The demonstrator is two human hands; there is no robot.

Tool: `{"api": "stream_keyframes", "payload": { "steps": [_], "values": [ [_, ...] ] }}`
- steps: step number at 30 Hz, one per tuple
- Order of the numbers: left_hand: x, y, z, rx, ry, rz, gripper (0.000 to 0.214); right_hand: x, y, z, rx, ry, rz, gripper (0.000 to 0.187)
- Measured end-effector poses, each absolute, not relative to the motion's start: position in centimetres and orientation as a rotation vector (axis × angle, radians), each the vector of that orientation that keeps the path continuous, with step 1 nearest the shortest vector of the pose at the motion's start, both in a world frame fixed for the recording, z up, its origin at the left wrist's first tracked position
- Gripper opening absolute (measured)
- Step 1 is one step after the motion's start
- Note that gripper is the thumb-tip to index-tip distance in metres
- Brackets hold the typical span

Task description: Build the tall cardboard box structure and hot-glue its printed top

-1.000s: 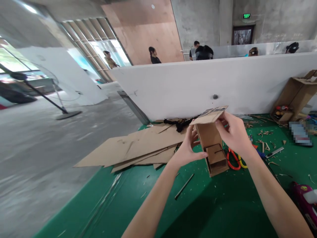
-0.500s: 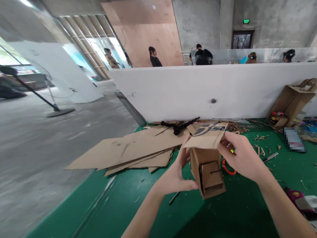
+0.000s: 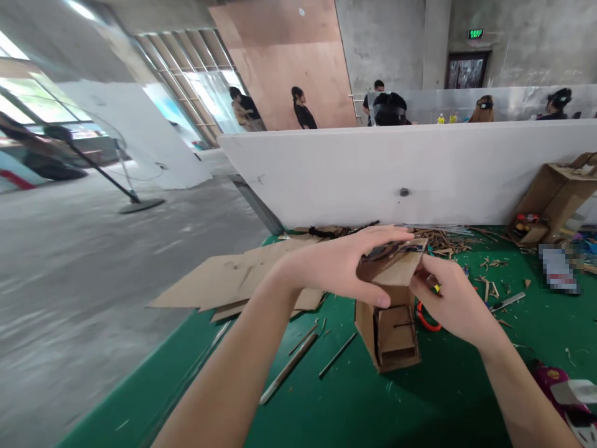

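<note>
A small cardboard box (image 3: 366, 339) stands upright on the green table, its front open on an inner cardboard compartment with a short dark stick across it. A creased cardboard flap (image 3: 396, 272) with black print covers its top. My left hand (image 3: 336, 264) arches over the flap from the left, thumb at the front edge and fingers along the back, gripping it. At the flap's right edge, my right hand (image 3: 448, 295) holds on with bent fingers; part of its grip is hidden. Just behind that hand lies an orange loop (image 3: 426, 318).
Flat cardboard sheets (image 3: 224, 277) lie at left, thin rods (image 3: 289, 370) in front. A utility knife (image 3: 508, 302), a phone (image 3: 558, 269), scraps and a purple-and-white object (image 3: 555, 382) are on the right. A larger cardboard structure (image 3: 550, 193) leans near the white partition (image 3: 326, 180).
My left hand has moved from the box's left side up over the flap. The flap now tilts down more at the front. My right hand stays at its right edge.
</note>
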State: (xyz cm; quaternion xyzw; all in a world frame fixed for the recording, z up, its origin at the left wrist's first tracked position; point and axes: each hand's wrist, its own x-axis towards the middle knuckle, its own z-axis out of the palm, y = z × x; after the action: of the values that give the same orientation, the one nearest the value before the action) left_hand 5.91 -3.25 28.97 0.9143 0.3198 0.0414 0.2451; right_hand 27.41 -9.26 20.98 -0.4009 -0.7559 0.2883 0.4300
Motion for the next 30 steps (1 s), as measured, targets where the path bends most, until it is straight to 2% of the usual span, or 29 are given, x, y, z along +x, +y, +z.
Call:
{"api": "stream_keyframes", "payload": {
  "steps": [3,5,16,30],
  "values": [
    [7.2,-2.7,29.3,2.497,0.82,0.013,0.084,27.1,-9.2,20.8,-0.99,-1.883,0.699,0.014],
    [7.4,-2.7,29.1,2.499,0.816,0.029,0.082,26.9,-9.2,20.6,-0.981,-1.878,0.684,0.014],
    [8.2,-5.3,29.8,2.604,1.046,0.031,0.089,27.0,-8.6,19.7,-0.913,-1.814,0.695,0.01],
    [8.1,-6.3,28.7,2.638,1.126,0.151,0.101,26.8,-8.0,18.8,-0.896,-1.758,0.596,0.009]
  ]
}}
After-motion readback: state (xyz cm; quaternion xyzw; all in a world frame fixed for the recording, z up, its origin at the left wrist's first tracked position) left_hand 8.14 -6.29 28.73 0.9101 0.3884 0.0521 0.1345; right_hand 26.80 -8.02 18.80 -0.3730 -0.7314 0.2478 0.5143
